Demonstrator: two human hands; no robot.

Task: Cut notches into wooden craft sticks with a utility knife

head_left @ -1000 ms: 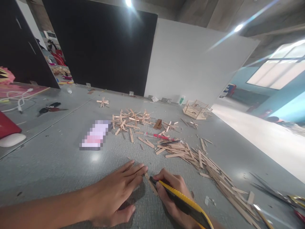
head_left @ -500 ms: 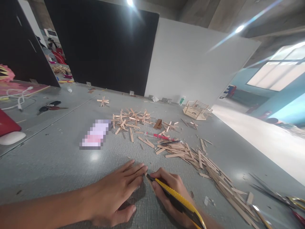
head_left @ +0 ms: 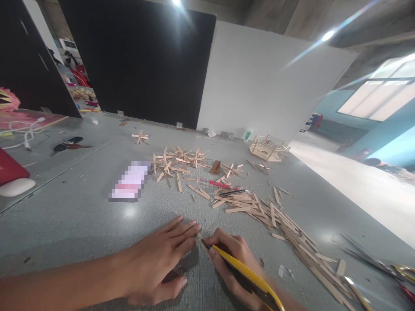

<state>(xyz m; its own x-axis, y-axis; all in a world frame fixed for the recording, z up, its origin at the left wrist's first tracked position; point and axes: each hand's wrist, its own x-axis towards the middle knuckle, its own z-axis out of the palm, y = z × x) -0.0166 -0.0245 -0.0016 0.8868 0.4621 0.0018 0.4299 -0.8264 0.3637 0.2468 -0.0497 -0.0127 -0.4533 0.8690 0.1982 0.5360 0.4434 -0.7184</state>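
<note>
My left hand (head_left: 158, 259) lies flat on the grey table, fingers stretched out, its fingertips pressing the upper end of a thin wooden craft stick (head_left: 207, 252). In my right hand (head_left: 238, 248) is a yellow and black utility knife (head_left: 248, 274), gripped like a pen. The knife's tip touches the stick just below my left fingertips. Part of the stick is hidden by the knife and right fingers. A long heap of loose craft sticks (head_left: 292, 233) stretches from the middle of the table toward the lower right.
Crossed-stick pieces (head_left: 181, 160) lie beyond my hands, near a red pen (head_left: 218, 184). A pixelated flat rectangle (head_left: 131, 181) is at left. At right are scissors (head_left: 372, 259); a hexagonal stick frame (head_left: 269, 149) stands near the white panel (head_left: 259, 82).
The knife's tip has shifted slightly down along the stick toward me. My left hand stays almost in place.
</note>
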